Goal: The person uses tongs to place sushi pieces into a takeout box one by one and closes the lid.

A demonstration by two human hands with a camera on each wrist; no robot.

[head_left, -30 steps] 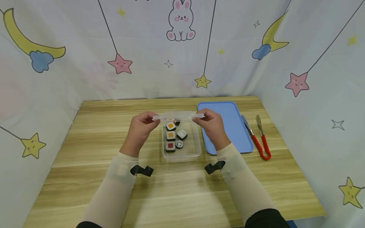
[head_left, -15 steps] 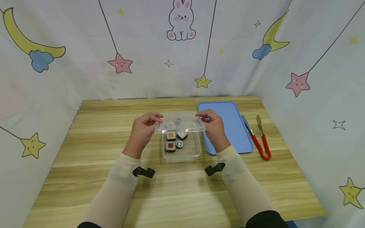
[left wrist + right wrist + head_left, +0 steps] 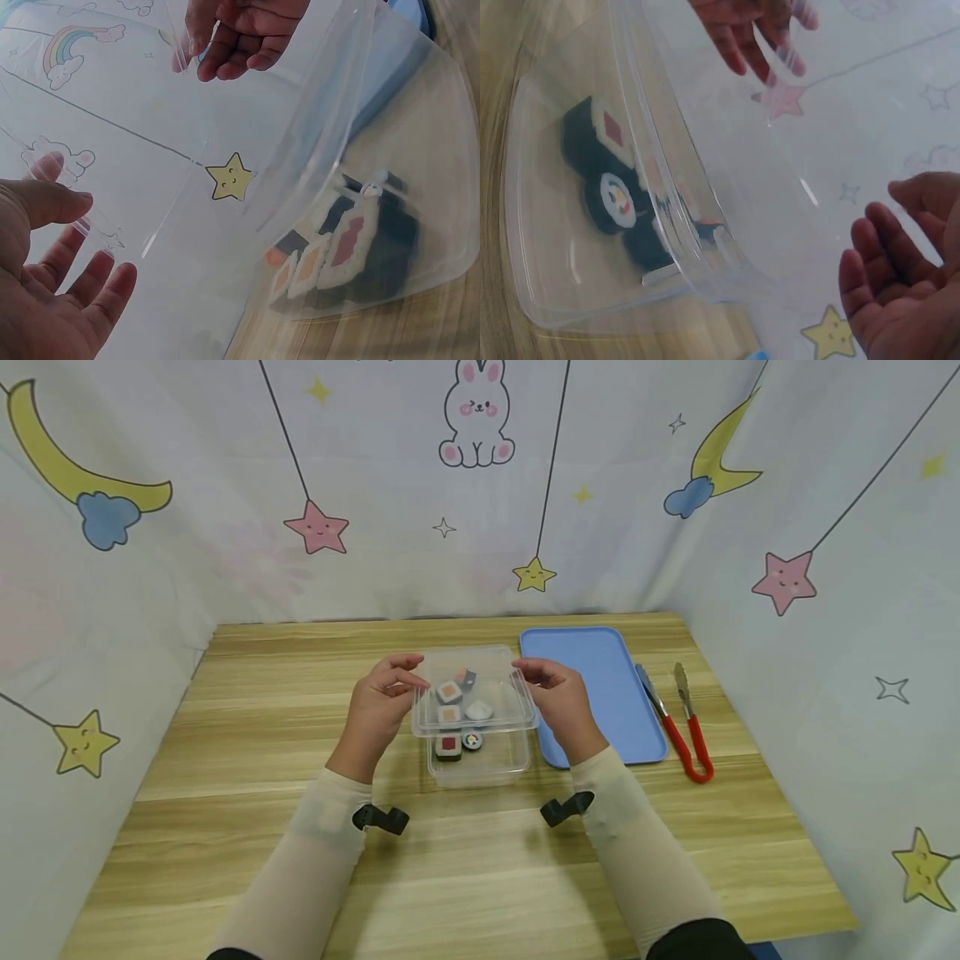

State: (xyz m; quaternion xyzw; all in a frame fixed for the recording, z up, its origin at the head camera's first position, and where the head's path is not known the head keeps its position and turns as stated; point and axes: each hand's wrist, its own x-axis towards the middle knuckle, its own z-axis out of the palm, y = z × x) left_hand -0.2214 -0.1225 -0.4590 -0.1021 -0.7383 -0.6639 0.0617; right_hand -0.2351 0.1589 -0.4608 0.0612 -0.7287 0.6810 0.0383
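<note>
A clear plastic lid [image 3: 495, 725], tilted with its near edge low, hangs between my two hands over a clear plastic box [image 3: 491, 770]. My left hand [image 3: 381, 706] pinches the lid's left side between thumb and fingers. On the opposite side my right hand [image 3: 561, 697] holds it by the far right part. Several sushi pieces are in the box. A square one with a red centre [image 3: 448, 746] and a small round roll [image 3: 472, 740] show in front of the lid; others show through it, including an orange-centred piece [image 3: 449, 692]. In the right wrist view the lid [image 3: 697, 247] overlaps the box [image 3: 536, 247].
A blue tray [image 3: 585, 685] lies right of the box, partly behind my right hand. Beside it are metal tongs with red handles [image 3: 699, 752], spread apart. The wooden table [image 3: 247, 735] ends at a patterned white curtain [image 3: 375, 568] at the back and sides.
The lid has swung from nearly edge-on to a flatter tilt. Its near edge has come down towards me and covers more of the box. Both hands have shifted slightly with it.
</note>
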